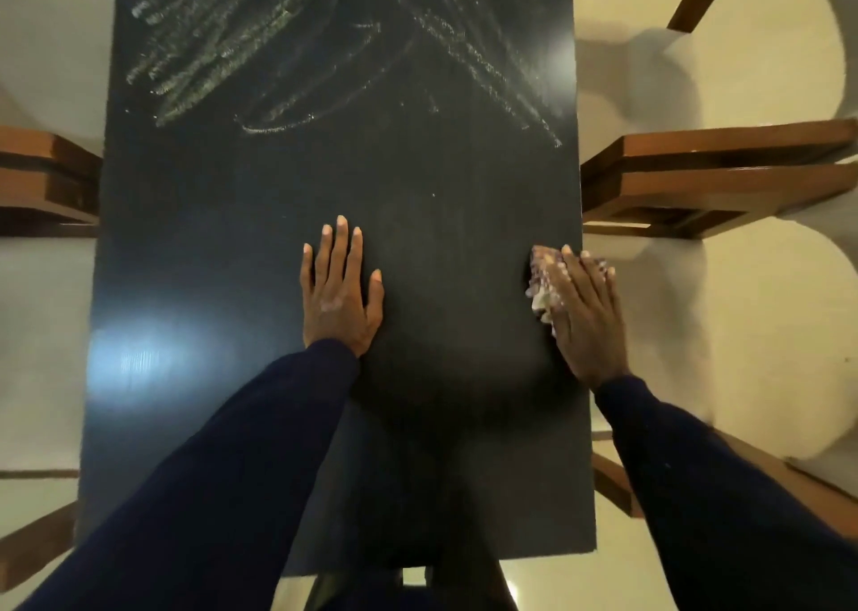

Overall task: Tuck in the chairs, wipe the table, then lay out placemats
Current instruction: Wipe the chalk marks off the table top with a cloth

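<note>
Black table (232, 239) running lengthwise away, left hand (341, 295) flat, right hand (587, 322) flat, pressing cloth (543, 281)

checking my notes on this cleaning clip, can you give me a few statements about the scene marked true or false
1. The right hand presses a cloth near the right edge of the table. True.
2. The left hand holds a placemat. False: it lies flat on the table, holding nothing.
3. Pale streaks mark the table's far end. True.
4. Placemats are already laid out. False: none is in view.
</note>
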Demonstrator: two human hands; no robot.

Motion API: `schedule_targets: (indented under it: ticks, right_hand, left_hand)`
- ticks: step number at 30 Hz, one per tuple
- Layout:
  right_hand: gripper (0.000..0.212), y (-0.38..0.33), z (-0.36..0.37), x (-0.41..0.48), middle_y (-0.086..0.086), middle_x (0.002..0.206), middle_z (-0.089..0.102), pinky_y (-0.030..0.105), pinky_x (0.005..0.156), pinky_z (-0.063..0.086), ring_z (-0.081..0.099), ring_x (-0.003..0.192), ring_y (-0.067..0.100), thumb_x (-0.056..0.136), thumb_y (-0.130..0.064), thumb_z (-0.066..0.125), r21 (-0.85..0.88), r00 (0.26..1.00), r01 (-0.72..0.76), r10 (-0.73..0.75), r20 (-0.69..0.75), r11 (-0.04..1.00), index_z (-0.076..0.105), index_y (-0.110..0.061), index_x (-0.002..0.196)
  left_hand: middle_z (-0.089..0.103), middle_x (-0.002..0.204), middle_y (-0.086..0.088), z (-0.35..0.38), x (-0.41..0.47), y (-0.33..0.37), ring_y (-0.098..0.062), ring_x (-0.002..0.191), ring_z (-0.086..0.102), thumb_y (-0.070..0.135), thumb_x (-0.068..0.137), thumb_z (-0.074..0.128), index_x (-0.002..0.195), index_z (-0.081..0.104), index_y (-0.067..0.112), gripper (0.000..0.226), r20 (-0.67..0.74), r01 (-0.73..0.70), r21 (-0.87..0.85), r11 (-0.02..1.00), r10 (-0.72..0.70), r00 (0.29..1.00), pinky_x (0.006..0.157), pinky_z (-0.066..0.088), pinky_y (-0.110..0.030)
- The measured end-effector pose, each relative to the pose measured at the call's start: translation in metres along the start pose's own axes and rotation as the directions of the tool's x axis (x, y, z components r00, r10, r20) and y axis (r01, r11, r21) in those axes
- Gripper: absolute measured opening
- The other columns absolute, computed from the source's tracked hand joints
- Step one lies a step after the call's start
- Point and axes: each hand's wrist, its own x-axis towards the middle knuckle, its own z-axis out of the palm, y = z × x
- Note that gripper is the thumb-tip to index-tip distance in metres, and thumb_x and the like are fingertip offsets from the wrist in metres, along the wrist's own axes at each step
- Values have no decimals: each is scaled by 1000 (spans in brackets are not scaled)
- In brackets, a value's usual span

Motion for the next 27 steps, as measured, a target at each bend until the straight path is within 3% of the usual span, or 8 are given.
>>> schedule_targets:
  ticks: [3, 7, 10, 14, 17, 21, 27]
  right_hand:
    - [70, -22, 10, 12, 11, 177, 22, 62, 131, 15, 14, 165, 33, 104, -17, 57, -33, 992, -124, 122, -42, 992, 29, -18, 168]
    - [86, -65, 14, -3, 11, 178, 15, 64, 131, 11, 6, 165, 36, 93, -16, 70, -21, 999, 12, -11, 49, 1000, 29, -17, 168]
    - [93, -75, 13, -46, 8, 179, 13, 62, 132, 6, 3, 166, 33, 91, -19, 78, 12, 990, 106, -107, 93, 994, 26, -18, 169]
    - [99, -50, 8, -111, 10, 177, 21, 63, 131, 16, 12, 165, 34, 84, -16, 87, 5, 992, 105, -105, 71, 994, 33, -14, 166]
    - [90, -21, 0, -132, 9, 177, 21, 62, 131, 17, 12, 165, 31, 89, -10, 79, -42, 999, 22, -21, 27, 999, 33, -18, 166]
    - [85, -10, 2, -113, 7, 178, 18, 60, 131, 16, 8, 166, 29, 100, -8, 67, -24, 996, -85, 85, -9, 996, 21, -25, 169]
    - [92, -41, 20, -126, 6, 179, 13, 61, 132, 12, 4, 166, 31, 94, -10, 73, 23, 993, 116, -116, 28, 993, 23, -24, 170]
  left_hand:
    - [16, 177, -11, 2, -2, -1, -27, 165, 10, 41, 113, 34, 168, 25, 11, 62, 0, -11, 2, 1000, 11, 1000, 134, 8, -52]
    - [17, 177, -13, 2, -4, -1, -28, 164, 13, 41, 114, 31, 167, 24, 8, 63, -18, -25, -11, 1000, 25, 1000, 133, 7, -54]
    - [18, 176, -13, 1, -5, -1, -27, 164, 15, 37, 115, 33, 167, 24, 6, 61, -56, -116, -22, 993, 115, 992, 133, 6, -57]
    - [18, 176, -13, 2, -25, 12, -29, 164, 15, 27, 113, 39, 167, 26, 7, 59, -61, -287, -58, 956, 284, 957, 131, 11, -61]
    - [16, 177, -12, 9, -74, 40, -29, 164, 15, 23, 112, 42, 167, 26, 6, 60, -11, -303, -62, 951, 303, 953, 131, 13, -62]
    - [10, 178, -11, 19, -143, 70, -29, 165, 9, 28, 113, 37, 168, 21, 8, 61, 84, -305, -31, 952, 307, 948, 132, 11, -60]
    - [5, 179, -10, 27, -208, 90, -28, 165, 4, 33, 113, 30, 169, 17, 10, 62, 133, -228, -1, 974, 226, 965, 131, 12, -60]
